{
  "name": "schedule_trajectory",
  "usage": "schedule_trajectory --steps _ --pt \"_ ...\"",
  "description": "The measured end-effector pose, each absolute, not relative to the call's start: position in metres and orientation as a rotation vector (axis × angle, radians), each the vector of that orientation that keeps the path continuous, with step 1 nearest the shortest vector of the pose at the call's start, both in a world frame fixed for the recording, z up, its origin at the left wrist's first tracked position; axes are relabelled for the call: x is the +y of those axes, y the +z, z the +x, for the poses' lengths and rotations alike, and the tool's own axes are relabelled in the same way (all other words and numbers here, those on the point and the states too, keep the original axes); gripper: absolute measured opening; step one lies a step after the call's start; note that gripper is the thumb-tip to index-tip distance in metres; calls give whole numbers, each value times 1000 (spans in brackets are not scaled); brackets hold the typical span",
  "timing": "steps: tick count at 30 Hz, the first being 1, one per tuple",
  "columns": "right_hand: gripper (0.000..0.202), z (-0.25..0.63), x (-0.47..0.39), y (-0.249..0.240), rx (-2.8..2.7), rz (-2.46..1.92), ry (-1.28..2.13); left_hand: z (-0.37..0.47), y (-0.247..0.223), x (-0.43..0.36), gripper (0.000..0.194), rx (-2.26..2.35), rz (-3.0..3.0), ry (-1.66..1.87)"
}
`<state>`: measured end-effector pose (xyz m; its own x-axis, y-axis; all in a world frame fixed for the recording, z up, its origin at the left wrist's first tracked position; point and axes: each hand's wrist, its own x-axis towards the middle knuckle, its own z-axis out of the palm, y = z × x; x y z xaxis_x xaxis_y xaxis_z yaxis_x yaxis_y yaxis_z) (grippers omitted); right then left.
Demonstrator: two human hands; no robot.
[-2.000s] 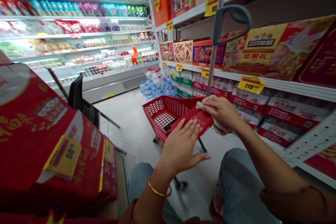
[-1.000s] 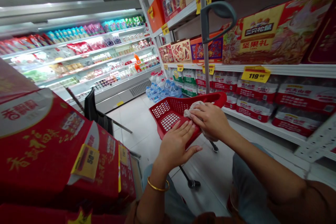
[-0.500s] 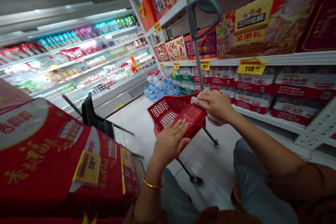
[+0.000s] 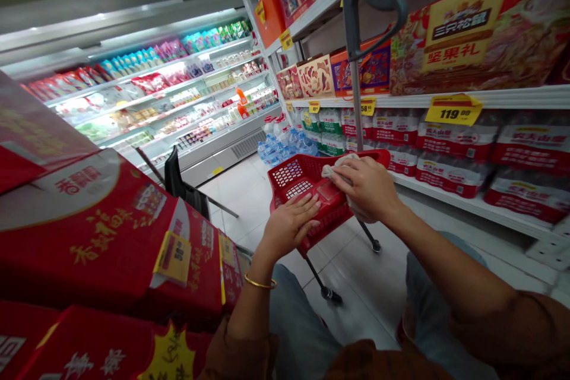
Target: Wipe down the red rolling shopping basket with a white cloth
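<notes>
A red plastic basket (image 4: 327,222) with perforated sides sits on a wheeled metal frame in the middle of the view. My left hand (image 4: 289,225) lies on its near left rim, palm down with the fingers spread, and holds nothing. On the right part of the same rim, my right hand (image 4: 369,184) presses a crumpled light grey cloth (image 4: 345,161), its fingers bent over it. Part of the cloth hangs below that hand. Behind the basket a metal pole rises to a grey loop handle (image 4: 376,9).
Shelves at right hold gift boxes (image 4: 472,32) and packs of bottled water (image 4: 454,151). Stacked red boxes (image 4: 111,249) stand close on the left, with a black chair (image 4: 178,184) behind them. A lit refrigerated display (image 4: 178,95) runs along the back.
The view has shifted, so the shelves and basket appear farther right. My right hand and the cloth have moved left along the rim towards my left hand, uncovering more of the rim's right end.
</notes>
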<state>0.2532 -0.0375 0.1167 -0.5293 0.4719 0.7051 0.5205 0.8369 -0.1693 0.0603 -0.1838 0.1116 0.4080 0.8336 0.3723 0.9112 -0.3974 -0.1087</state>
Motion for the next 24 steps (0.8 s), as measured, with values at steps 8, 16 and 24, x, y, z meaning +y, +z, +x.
schedule_trajectory --steps 8,16,24 --pt "39 220 -79 114 -2270 -651 -210 59 114 -183 38 -1568 -2374 -349" --pt "49 236 -44 114 -2286 -786 -152 57 111 -183 39 -1518 -2398 -386" --pt "41 247 -23 115 -2420 -718 -154 56 111 -182 38 -1464 -2376 -401"
